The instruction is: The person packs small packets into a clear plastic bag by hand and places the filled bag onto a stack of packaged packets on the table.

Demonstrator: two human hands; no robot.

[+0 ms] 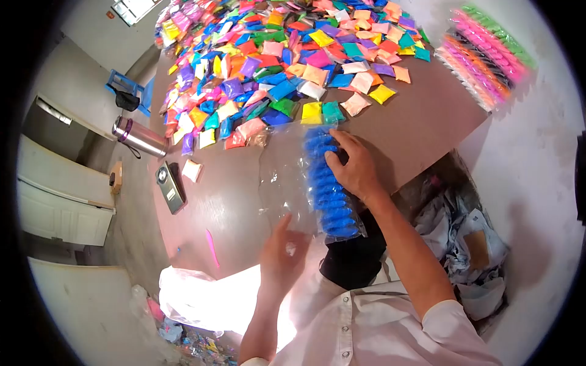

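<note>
A clear plastic bag (281,174) lies across the front of the table, with a row of small blue packets (329,189) stacked along its right side. My right hand (354,165) grips the upper right part of this row, its thumb and forefinger on the blue packets. Below the bag's lower left edge is my left hand (284,247), slightly blurred, with the forefinger stretched out towards the clear film. It appears to hold nothing; whether the fingertip touches the film I cannot tell.
A large heap of colourful small packets (281,91) covers the table's far part. Filled bags in rows (485,55) lie at the far right. On the left are a steel flask (140,135), a phone (170,188), a pale packet (191,171) and a pink strip (212,248). White crumpled bags (470,244) sit below right.
</note>
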